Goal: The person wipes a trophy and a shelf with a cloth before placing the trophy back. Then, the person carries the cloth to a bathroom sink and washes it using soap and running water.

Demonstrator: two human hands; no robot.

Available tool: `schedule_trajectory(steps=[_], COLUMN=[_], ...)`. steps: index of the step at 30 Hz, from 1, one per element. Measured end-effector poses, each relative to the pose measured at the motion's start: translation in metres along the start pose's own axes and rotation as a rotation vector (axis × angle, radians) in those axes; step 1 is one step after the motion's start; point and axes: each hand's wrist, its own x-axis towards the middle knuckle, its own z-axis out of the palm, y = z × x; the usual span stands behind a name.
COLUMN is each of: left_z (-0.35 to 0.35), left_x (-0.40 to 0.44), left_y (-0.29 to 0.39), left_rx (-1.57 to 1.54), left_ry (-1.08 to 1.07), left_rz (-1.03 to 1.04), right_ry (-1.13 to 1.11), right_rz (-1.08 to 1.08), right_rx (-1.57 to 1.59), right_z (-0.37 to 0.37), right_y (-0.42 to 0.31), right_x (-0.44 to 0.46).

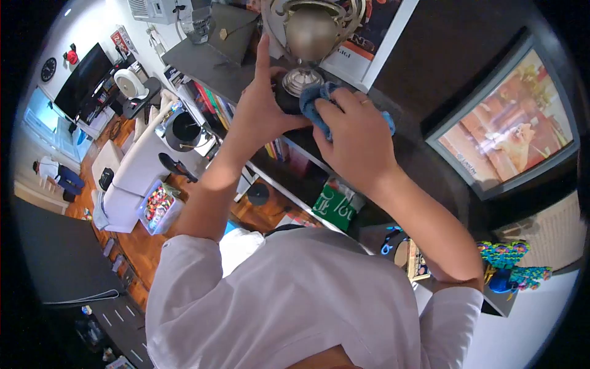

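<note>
A silver trophy cup [312, 35] with curling handles stands on the dark shelf top, its stepped foot on a black base. My left hand [261, 107] is at the left of that base, thumb across the near side and index finger stretched upward; the other fingers are mostly hidden. It appears to steady the base. Bunched in my right hand [359, 138] is a blue cloth [316, 107], pressed at the right side of the trophy's foot and base. A bit of the cloth also shows beyond the knuckles.
A framed picture [507, 126] leans at the right of the dark shelf top [405, 123]. Behind the trophy is a white-edged poster [350, 58]. A dark envelope-like pouch [230, 31] and a clear glass [198, 26] are at the left. Books [212, 101] fill the shelf below.
</note>
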Motion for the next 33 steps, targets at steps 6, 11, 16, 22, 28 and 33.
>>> schedule_trajectory(steps=[6, 11, 16, 22, 28, 33], left_z=[0.009, -0.009, 0.005, 0.000, -0.013, -0.003], left_x=[-0.006, -0.004, -0.013, -0.006, 0.016, 0.007], left_y=[0.009, 0.001, 0.017, 0.006, -0.029, -0.011], left_rx=[0.160, -0.147, 0.091, 0.109, -0.149, 0.139], left_ry=[0.075, -0.102, 0.047, -0.047, -0.244, -0.078], left_rz=[0.029, 0.014, -0.052, 0.011, 0.091, 0.078], right_ry=[0.027, 0.000, 0.041, 0.041, 0.019, 0.019], right_rz=[-0.066, -0.026, -0.041, -0.035, -0.020, 0.001], right_rx=[0.027, -0.009, -0.027, 0.040, 0.042, -0.074], right_z=[0.001, 0.000, 0.005, 0.005, 0.004, 0.002], right_y=[0.014, 0.027, 0.017, 0.025, 0.026, 0.020], right_x=[0.004, 0.005, 0.000, 0.000, 0.001, -0.001])
